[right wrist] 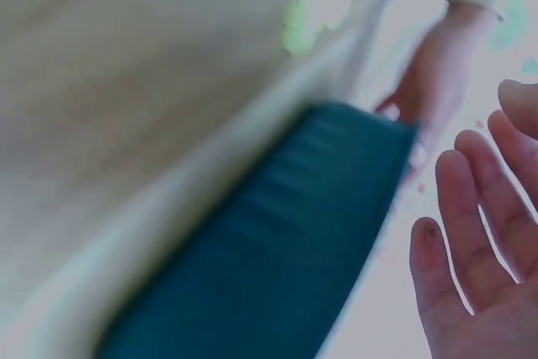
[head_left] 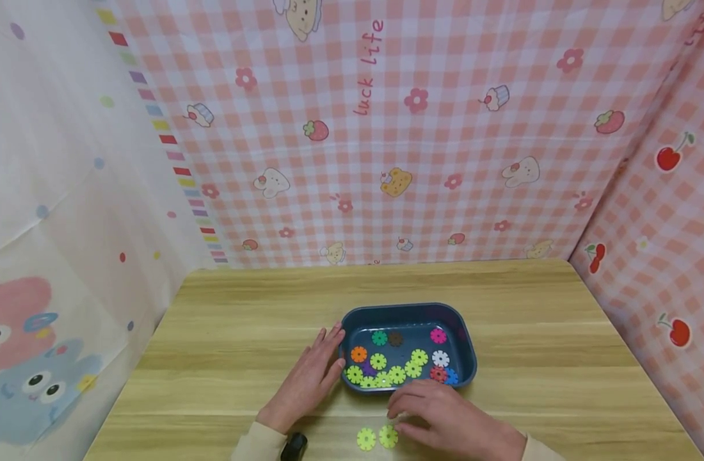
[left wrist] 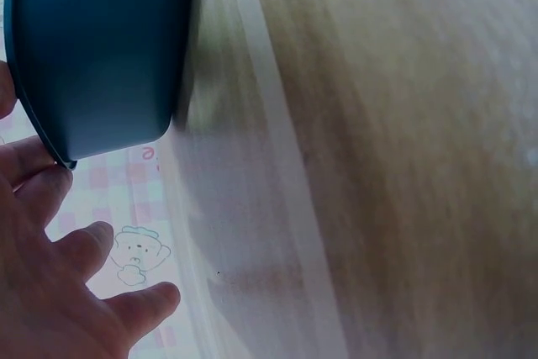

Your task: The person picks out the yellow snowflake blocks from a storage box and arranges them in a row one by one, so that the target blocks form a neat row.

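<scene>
A dark blue plastic basin holds several notched snowflake building discs, many of them yellow-green. My left hand lies along the basin's left side, its fingertips touching the rim, fingers spread and mostly straight. In the left wrist view, fingers of that hand meet the basin's edge. My right hand is at the basin's front right, fingers loosely bent and holding nothing visible. Near its thumb lie two yellow-green discs on the table, side by side. In the right wrist view the fingers are apart beside the basin wall.
The basin also contains orange, green, brown, pink, white, red and blue discs. It stands on a wood-grain table, with a checked cloth hanging behind. A black band is on the left wrist.
</scene>
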Demonstrator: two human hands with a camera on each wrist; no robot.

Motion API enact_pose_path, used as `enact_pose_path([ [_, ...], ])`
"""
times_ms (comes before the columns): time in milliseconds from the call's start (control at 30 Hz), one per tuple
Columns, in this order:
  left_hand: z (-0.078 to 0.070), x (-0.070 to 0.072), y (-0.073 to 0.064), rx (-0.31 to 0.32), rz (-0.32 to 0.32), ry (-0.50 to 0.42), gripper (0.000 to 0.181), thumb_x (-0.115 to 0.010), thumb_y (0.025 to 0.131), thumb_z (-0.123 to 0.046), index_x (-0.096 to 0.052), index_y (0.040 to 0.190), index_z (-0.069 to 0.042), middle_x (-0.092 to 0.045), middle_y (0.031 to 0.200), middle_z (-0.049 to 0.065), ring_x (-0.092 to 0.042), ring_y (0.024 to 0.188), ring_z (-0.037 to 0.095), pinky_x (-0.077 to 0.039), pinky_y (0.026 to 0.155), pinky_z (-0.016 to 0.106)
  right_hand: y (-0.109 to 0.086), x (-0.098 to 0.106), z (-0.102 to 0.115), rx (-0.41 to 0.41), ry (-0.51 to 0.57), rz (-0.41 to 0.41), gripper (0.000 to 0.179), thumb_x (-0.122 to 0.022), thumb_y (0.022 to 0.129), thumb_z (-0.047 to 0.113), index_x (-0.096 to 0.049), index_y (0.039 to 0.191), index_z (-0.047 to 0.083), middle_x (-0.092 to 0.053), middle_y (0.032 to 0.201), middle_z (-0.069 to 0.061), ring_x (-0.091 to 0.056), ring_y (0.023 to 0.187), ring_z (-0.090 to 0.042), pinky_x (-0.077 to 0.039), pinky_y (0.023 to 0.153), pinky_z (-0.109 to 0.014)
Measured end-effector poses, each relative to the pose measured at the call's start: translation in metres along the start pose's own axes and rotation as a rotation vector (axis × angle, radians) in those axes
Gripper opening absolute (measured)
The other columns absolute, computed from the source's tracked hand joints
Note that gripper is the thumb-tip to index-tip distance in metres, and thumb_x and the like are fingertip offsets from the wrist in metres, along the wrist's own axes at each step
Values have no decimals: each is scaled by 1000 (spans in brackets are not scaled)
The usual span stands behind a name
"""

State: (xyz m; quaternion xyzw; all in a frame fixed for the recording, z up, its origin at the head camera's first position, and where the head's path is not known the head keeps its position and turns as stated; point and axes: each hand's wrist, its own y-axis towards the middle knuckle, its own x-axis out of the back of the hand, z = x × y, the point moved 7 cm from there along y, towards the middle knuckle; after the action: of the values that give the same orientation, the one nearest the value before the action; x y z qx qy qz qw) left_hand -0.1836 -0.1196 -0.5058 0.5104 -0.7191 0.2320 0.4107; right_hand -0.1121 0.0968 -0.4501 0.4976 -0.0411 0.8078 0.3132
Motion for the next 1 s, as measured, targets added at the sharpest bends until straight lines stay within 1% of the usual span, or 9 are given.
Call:
enact_pose_path([
  [67, 0, 0, 0, 1, 2, 0, 55, -49, 111, -32, -38, 162, -14, -23, 171, -3, -20, 157, 32, -26, 119, 67, 2, 12, 4, 65, -51, -94, 18, -75, 97, 22, -73, 115, 25, -70, 118, 12, -63, 109, -6, -56, 95, -32],
  [133, 0, 1, 1, 1, 3, -3, 55, -49, 111, -32, -38, 162, -14, -23, 171, -3, -20, 157, 32, -26, 119, 67, 6, 21, 5, 102, -86, -162, 16, -76, 97, 22, -73, 113, 25, -71, 115, 12, -64, 106, -6, -57, 93, -30],
  [233, 0, 0, 1, -1, 6, -5, 56, -50, 111, -32, -38, 162, -14, -24, 171, -3, -21, 157, 32, -26, 118, 67, 12, 31, 4, 112, -87, -213, 12, -75, 97, 25, -74, 109, 25, -71, 112, 12, -65, 103, -5, -57, 90, -29],
  [300, 1, 0, 1, -4, 4, -2, 56, -50, 110, -32, -37, 162, -14, -24, 171, -3, -21, 157, 32, -27, 118, 67, 17, 35, 2, 86, -72, -217, 10, -73, 99, 26, -75, 108, 25, -70, 111, 14, -64, 102, -5, -57, 88, -30],
  [433, 0, 1, 1, -13, -1, -2, 56, -50, 110, -31, -38, 162, -13, -24, 171, -1, -22, 156, 33, -28, 117, 68, 29, 35, -6, -1, -45, -189, 10, -73, 99, 27, -76, 108, 24, -70, 112, 15, -65, 105, -7, -57, 90, -34],
  [600, -1, 1, 0, -18, 0, -14, 55, -49, 111, -31, -38, 161, -13, -24, 171, -1, -22, 156, 34, -27, 117, 68, 46, 26, -21, -127, 26, -119, 13, -71, 101, 28, -76, 113, 25, -70, 115, 16, -64, 110, -7, -54, 100, -41],
  [767, -1, 1, 0, -28, -2, -16, 55, -47, 112, -33, -37, 161, -12, -24, 171, 0, -22, 156, 35, -27, 117, 69, 59, 12, -36, -164, 105, -91, 16, -72, 100, 22, -77, 114, 21, -71, 114, 14, -64, 110, -7, -55, 100, -39],
  [800, 0, 1, 0, -31, -2, -17, 55, -46, 112, -34, -37, 161, -11, -24, 171, 0, -22, 156, 36, -27, 117, 70, 62, 9, -39, -168, 119, -86, 16, -72, 99, 21, -77, 115, 20, -71, 114, 12, -65, 109, -8, -55, 97, -36],
  [1000, 0, 1, 0, -25, 8, -15, 55, -47, 111, -33, -36, 162, -12, -23, 171, -2, -22, 156, 34, -28, 117, 69, 73, -8, -54, -229, 167, -34, 19, -74, 98, 19, -77, 117, 14, -73, 114, 6, -67, 108, -14, -55, 98, -39],
])
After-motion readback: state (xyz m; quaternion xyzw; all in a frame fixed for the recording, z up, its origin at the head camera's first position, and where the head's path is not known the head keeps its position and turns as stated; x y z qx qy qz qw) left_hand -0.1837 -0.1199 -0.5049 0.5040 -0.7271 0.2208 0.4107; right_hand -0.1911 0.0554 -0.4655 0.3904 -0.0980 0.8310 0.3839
